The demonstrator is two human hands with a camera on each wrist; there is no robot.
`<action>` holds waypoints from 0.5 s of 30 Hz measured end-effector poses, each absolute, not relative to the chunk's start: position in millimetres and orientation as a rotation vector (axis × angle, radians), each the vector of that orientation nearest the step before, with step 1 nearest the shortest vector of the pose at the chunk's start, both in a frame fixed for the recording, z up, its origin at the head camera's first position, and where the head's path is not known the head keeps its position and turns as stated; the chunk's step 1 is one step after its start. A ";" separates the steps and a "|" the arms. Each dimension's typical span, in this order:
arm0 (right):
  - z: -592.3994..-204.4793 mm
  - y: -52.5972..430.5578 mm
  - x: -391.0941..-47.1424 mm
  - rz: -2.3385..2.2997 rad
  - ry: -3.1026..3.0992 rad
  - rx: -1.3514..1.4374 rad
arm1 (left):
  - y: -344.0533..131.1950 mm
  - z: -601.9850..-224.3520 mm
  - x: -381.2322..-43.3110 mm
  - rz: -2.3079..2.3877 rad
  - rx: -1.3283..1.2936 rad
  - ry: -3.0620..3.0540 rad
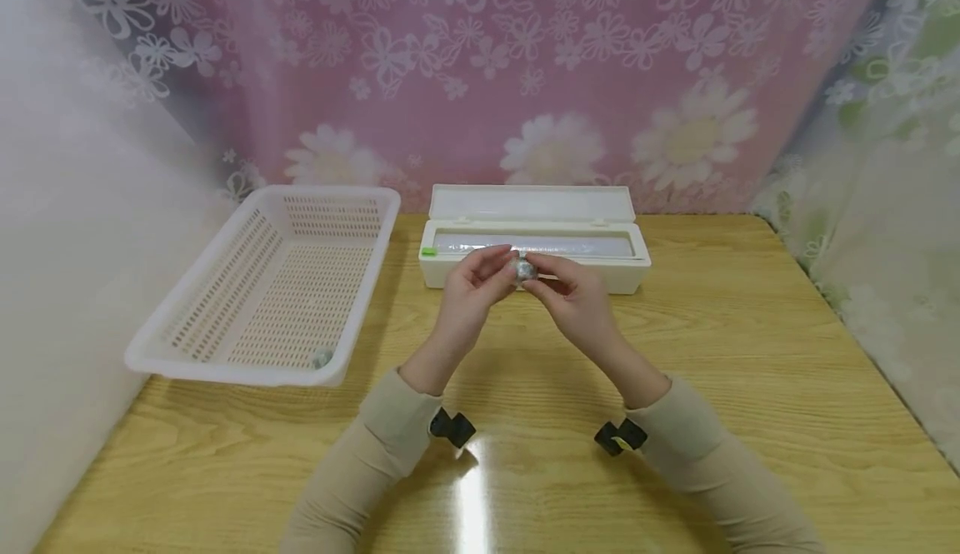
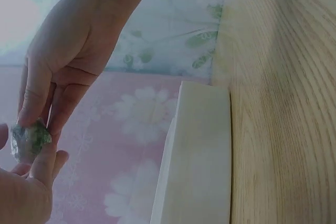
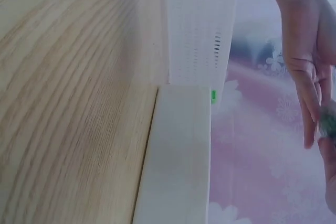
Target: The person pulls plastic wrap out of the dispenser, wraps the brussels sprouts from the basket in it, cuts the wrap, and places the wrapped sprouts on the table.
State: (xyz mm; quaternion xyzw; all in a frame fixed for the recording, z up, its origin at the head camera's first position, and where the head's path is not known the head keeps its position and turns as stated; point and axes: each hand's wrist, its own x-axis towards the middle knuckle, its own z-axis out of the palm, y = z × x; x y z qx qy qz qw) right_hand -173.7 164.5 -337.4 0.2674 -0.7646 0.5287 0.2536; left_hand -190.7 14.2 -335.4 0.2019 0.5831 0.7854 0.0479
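A small greenish lump (image 1: pixel 526 269) wrapped in clear, shiny film is held between both hands, above the front edge of the film dispenser box. My left hand (image 1: pixel 472 291) pinches it from the left with thumb and fingers. From the other side, the right hand (image 1: pixel 579 297) grips it by thumb and fingertips. Up close in the left wrist view, the wrapped lump (image 2: pixel 30 141) looks crinkled and dark green; what is inside is unclear. Behind the hands, the white cling film box (image 1: pixel 442 275) stands with its lid (image 1: pixel 532 202) raised and a film roll (image 1: pixel 600 246) inside.
At the left stands a white slotted plastic basket (image 1: pixel 367 287), with one small wrapped greenish lump (image 1: pixel 322 358) in its near right corner. A green slider (image 1: pixel 428 252) sits at the box's left end. Floral curtains (image 1: pixel 450 137) enclose the wooden table (image 1: pixel 750 371).
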 end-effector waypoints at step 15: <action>-345.2 158.1 -172.9 0.915 -1.854 0.895 | 19.5 -336.3 -183.7 2.413 0.568 1.760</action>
